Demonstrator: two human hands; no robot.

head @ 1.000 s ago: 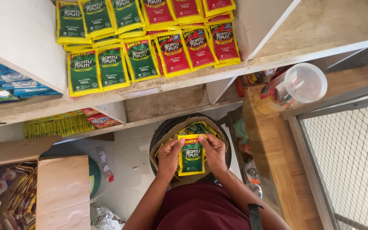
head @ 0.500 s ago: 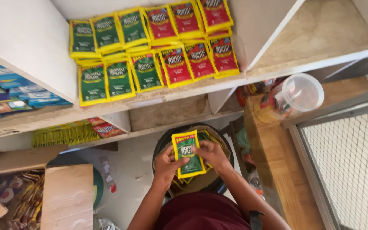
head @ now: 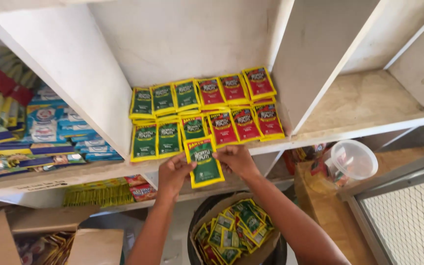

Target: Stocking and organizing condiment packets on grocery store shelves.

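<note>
Both hands hold one green sachet (head: 203,162): my left hand (head: 172,172) pinches its left edge, and my right hand (head: 235,160) pinches its top right corner. Half a second ago I held the sachet low, over the round bin (head: 231,230). Now I see it up at the front edge of the shelf (head: 349,110), just below the rows of green sachets (head: 163,118) and red sachets (head: 239,108) lying there. More loose packets fill the bin under my arms.
</note>
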